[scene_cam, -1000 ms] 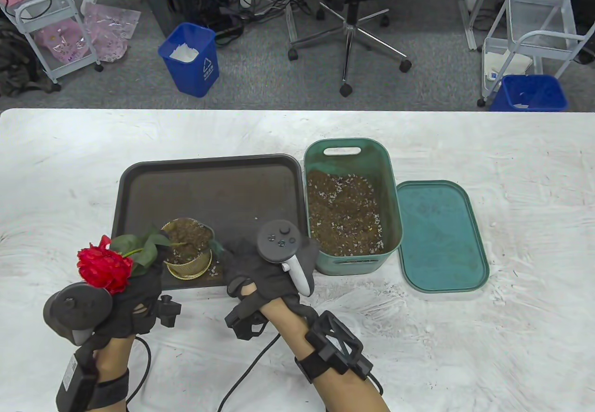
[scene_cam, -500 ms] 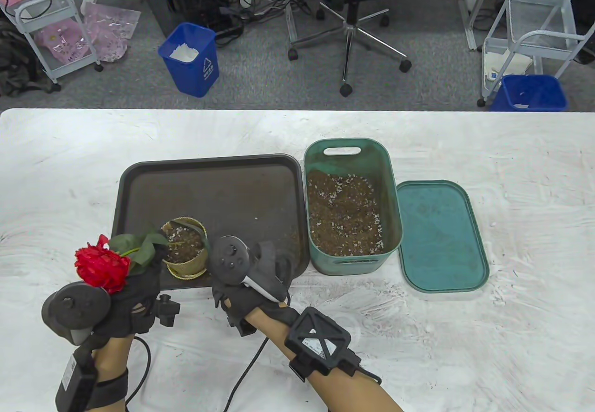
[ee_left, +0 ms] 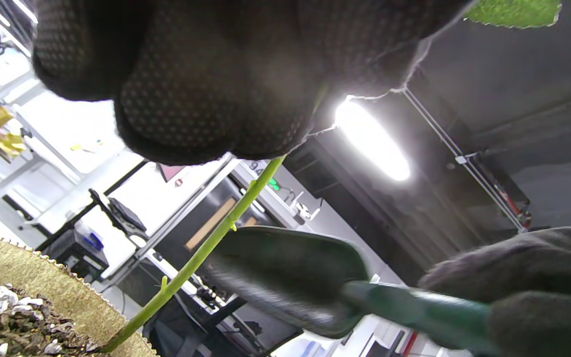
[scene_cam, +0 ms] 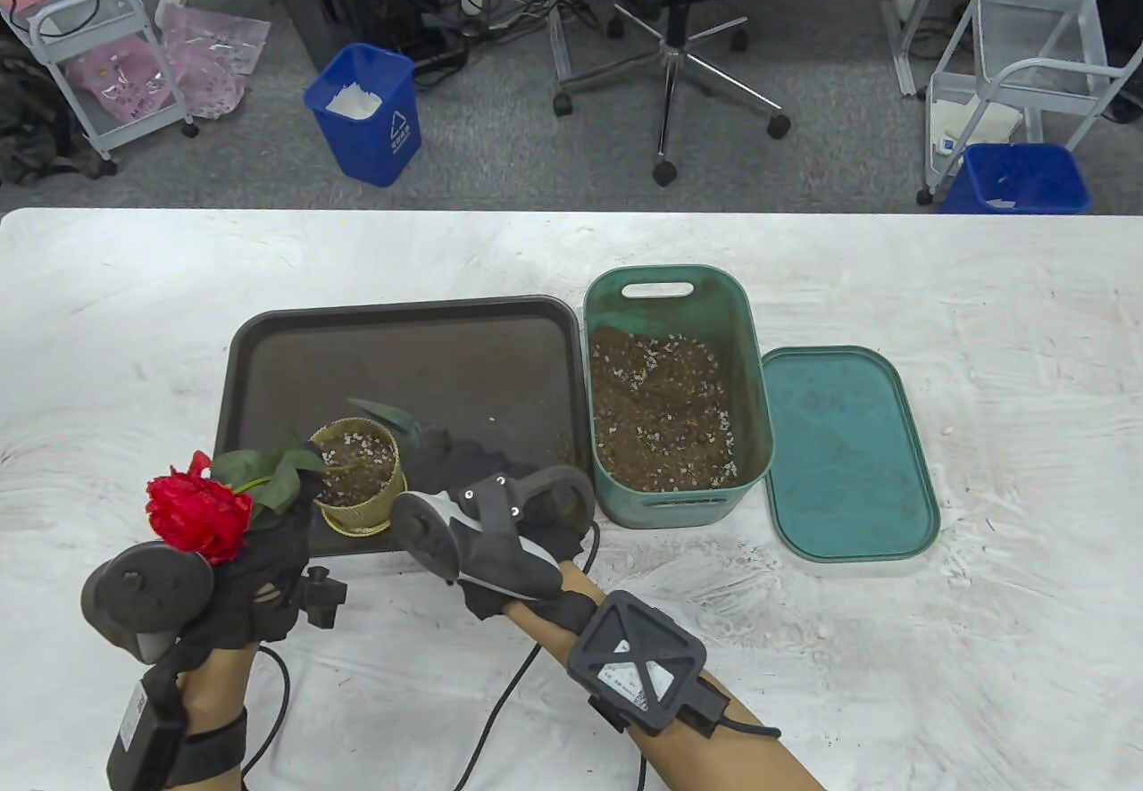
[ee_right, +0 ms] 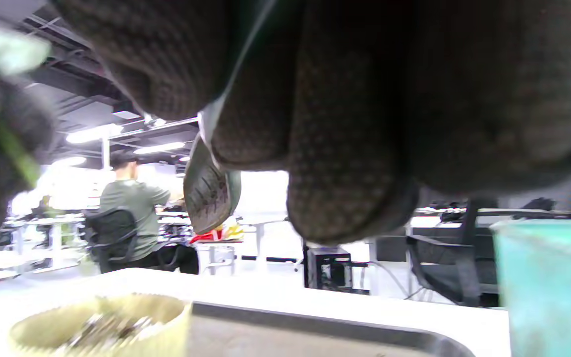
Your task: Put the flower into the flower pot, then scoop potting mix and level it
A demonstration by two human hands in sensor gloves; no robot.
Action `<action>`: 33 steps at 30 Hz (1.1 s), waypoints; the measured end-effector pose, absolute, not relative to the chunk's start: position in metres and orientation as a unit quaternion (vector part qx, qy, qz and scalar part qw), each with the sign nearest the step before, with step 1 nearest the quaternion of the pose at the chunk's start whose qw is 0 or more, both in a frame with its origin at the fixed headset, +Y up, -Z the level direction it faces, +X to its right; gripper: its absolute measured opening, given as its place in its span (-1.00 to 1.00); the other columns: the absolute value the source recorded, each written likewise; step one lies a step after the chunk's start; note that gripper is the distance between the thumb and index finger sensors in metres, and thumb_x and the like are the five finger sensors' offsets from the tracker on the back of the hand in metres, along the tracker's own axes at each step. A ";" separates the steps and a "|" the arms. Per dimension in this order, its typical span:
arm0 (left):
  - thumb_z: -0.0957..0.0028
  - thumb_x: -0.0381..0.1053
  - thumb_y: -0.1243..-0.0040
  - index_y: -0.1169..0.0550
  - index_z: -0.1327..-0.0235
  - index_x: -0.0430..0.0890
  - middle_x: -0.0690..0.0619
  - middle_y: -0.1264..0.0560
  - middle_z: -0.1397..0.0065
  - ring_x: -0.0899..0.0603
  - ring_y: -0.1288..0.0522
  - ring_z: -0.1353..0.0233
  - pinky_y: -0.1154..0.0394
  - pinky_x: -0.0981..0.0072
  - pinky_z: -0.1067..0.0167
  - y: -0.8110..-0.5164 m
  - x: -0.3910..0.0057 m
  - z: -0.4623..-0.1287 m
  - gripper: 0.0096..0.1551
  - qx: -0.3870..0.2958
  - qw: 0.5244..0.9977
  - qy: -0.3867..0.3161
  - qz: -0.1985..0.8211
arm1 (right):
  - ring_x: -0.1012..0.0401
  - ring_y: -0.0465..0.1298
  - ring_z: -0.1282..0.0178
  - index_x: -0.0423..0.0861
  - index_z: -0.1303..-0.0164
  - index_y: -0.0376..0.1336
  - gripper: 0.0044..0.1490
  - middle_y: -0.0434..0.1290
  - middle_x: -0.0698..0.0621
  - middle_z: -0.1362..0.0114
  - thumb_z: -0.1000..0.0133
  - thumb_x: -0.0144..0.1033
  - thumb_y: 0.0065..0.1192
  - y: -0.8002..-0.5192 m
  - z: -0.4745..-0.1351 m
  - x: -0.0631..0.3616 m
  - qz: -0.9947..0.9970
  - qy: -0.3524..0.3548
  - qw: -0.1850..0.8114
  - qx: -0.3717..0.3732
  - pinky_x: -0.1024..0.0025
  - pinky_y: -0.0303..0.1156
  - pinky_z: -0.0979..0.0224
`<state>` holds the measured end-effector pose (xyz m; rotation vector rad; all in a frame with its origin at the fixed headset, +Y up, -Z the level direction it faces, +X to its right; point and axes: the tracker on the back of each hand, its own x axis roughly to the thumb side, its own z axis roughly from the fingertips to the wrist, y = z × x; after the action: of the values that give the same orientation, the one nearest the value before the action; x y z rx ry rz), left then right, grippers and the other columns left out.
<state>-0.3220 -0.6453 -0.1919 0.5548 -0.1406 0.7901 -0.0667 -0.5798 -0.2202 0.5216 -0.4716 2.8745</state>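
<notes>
The red flower (scene_cam: 196, 514) leans left of the gold flower pot (scene_cam: 357, 474), its green stem (ee_left: 206, 243) running down into the potting mix in the pot. My left hand (scene_cam: 277, 523) grips the stem just below the leaves. My right hand (scene_cam: 455, 470), rolled onto its side, holds the handle of a dark green trowel (scene_cam: 386, 413). The trowel blade (ee_left: 290, 277) hovers just beyond the pot's far right rim, tilted. In the right wrist view the blade (ee_right: 211, 188) sticks out under my fingers, above the pot (ee_right: 102, 317).
The pot stands at the front edge of a dark tray (scene_cam: 402, 345). Right of the tray is a green bin (scene_cam: 750, 362) holding potting mix (scene_cam: 661, 407). Its lid (scene_cam: 848, 452) lies flat further right. Office chairs, carts and blue bins stand beyond the table.
My right hand swung left from beside the bin to the pot, rolled onto its side, and the trowel passed over the pot to its far right rim. The left hand and flower stayed put.
</notes>
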 end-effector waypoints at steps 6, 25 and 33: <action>0.18 0.08 -0.24 -0.69 0.02 0.02 0.04 -0.70 0.02 -0.17 -0.74 0.16 -0.64 0.02 0.02 -0.645 -0.321 -0.191 -0.53 0.267 0.883 -0.067 0.380 | 0.00 0.77 0.41 -0.23 -0.13 0.40 -0.36 0.70 -0.11 0.18 0.10 -0.19 0.35 -0.532 -0.247 0.008 0.980 -0.161 0.110 0.045 0.10 0.73 0.41; 0.18 0.09 -0.24 -0.69 0.01 0.01 0.04 -0.70 0.02 -0.17 -0.75 0.16 -0.64 0.02 0.02 -0.644 -0.324 -0.192 -0.53 0.270 0.884 -0.060 0.378 | 0.09 0.75 0.57 -0.29 -0.13 0.41 -0.35 0.71 -0.10 0.28 0.03 -0.14 0.29 -0.604 -0.329 0.107 0.950 0.251 0.029 -0.183 0.22 0.70 0.56; 0.18 0.08 -0.24 -0.69 0.02 0.01 0.04 -0.70 0.02 -0.17 -0.74 0.16 -0.64 0.02 0.02 -0.643 -0.325 -0.192 -0.53 0.271 0.884 -0.059 0.376 | 0.08 0.74 0.53 -0.29 -0.15 0.39 -0.34 0.70 -0.10 0.25 0.03 -0.15 0.27 -0.621 -0.338 0.105 0.943 0.264 0.098 -0.177 0.21 0.70 0.53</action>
<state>-0.3252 -0.6433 -0.1917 0.5647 -0.1222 0.7827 0.1046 -0.6207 -0.3382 -0.5226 0.7812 2.7918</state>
